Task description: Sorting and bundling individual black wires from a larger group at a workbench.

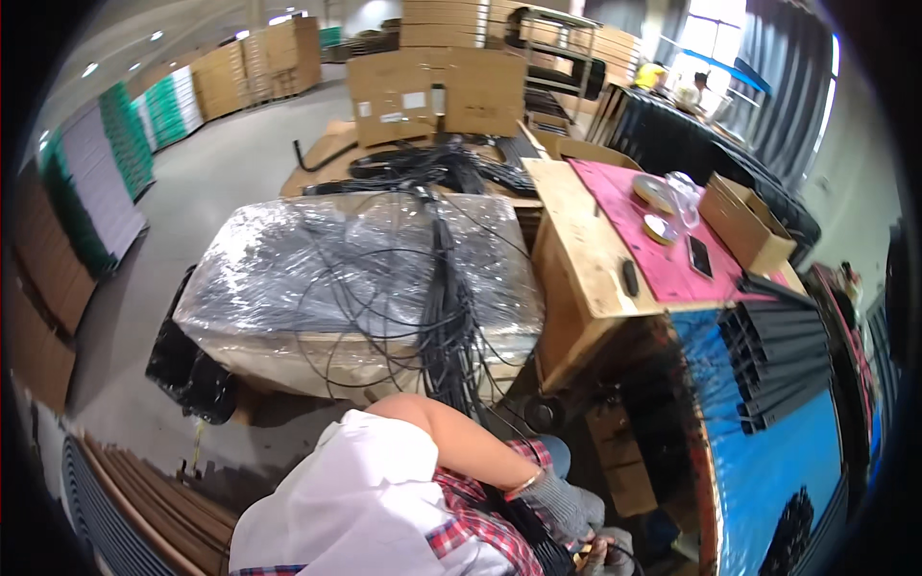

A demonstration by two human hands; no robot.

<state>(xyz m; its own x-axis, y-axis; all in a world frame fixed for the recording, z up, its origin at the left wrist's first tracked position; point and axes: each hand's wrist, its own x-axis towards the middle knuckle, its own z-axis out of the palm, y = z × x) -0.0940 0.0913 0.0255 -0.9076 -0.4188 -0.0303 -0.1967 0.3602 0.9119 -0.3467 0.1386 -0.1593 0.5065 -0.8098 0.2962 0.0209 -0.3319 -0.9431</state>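
Observation:
My left hand (569,507), in a grey knit glove, reaches across my lap at the bottom of the view. Its fingers curl downward, and what they close on is hidden. Right beside it, my right hand (613,555) pinches a thin black cable (629,553), fingertips bare of the glove. A small yellowish piece (582,551) shows between the two hands. Black strands (540,540) lie over my lap beneath the left wrist. A thick bundle of black cables (447,307) hangs over a plastic-wrapped stack (279,264) in front of me, loose loops spreading left.
To the right stands a wooden table (567,230) with a pink sheet (615,206), tape rolls (658,228), a phone (700,256) and a cardboard box (744,221). Black profiles (778,360) lie on a blue surface (768,480). More cables (413,168) lie behind the stack.

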